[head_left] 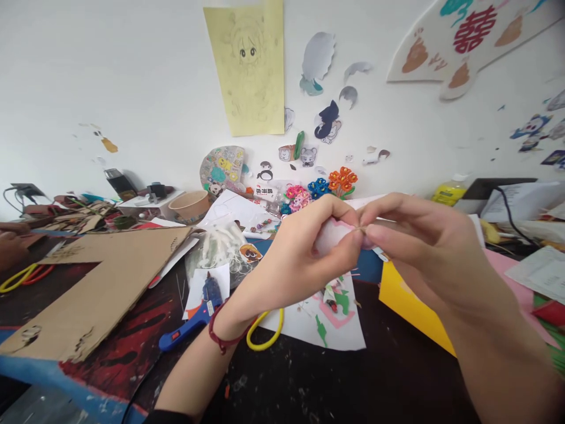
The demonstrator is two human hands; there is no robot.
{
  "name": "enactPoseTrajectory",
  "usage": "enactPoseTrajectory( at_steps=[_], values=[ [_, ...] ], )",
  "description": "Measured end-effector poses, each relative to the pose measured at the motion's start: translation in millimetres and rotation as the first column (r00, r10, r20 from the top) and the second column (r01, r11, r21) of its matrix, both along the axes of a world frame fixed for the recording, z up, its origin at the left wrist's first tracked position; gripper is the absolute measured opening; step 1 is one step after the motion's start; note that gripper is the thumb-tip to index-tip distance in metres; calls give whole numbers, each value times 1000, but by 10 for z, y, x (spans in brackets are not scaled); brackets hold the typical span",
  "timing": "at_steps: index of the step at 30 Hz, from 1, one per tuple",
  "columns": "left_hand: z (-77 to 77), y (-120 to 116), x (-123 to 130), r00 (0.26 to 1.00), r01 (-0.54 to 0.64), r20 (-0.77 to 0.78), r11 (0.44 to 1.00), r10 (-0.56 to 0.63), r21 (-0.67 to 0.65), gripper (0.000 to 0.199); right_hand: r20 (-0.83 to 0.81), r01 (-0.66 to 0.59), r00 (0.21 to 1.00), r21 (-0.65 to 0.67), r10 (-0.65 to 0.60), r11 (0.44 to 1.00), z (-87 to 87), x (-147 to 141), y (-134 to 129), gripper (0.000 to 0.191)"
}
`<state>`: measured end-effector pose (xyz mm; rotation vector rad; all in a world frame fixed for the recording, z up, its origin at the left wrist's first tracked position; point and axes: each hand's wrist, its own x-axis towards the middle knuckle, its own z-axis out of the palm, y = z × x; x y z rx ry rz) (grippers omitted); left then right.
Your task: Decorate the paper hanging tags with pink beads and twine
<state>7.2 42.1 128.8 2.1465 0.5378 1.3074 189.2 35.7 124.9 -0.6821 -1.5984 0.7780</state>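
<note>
A small pale pink piece (333, 234) sits between my two hands above the table, partly covered by my fingers. My left hand (304, 247) curls around it, thumb and forefinger pinching its right end. Fingertips of my right hand (410, 235) meet the left ones there, pinched on the same end. Something thin and brownish shows between the fingertips, too small to name. Below my hands lies a white sheet (309, 330) with green and pink paper scraps (321, 331). A yellow loop (277, 335) lies beside my left wrist.
Left of my arm lies a blue glue gun (194, 321), with cut cardboard (119, 271) beyond. A bowl (189, 206) and colourful flowers (342, 181) stand near the wall. Yellow card (415, 306) lies beneath my right hand. Another person's hand (11, 250) is at the far left.
</note>
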Motion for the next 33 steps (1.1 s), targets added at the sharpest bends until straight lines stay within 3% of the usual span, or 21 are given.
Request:
enactPoseTrajectory(
  at_steps=[18, 23, 29, 33],
  values=[
    [37, -14, -48, 995, 76, -64, 997, -77, -16, 12, 1, -19, 1000, -21, 19, 1000, 40, -2, -95, 4],
    [30, -7, -47, 995, 98, -25, 995, -99, -35, 11, 49, 29, 998, 32, -30, 999, 43, 13, -117, 6],
    [48, -8, -54, 998, 66, -14, 998, -66, 4, 11, 67, 120, 989, 195, -135, 973, 29, 10, -132, 18],
    [58, -7, -56, 998, 67, -6, 997, -67, 29, 9, 73, 168, 980, 212, -187, 963, 50, -26, -199, 18]
  ],
)
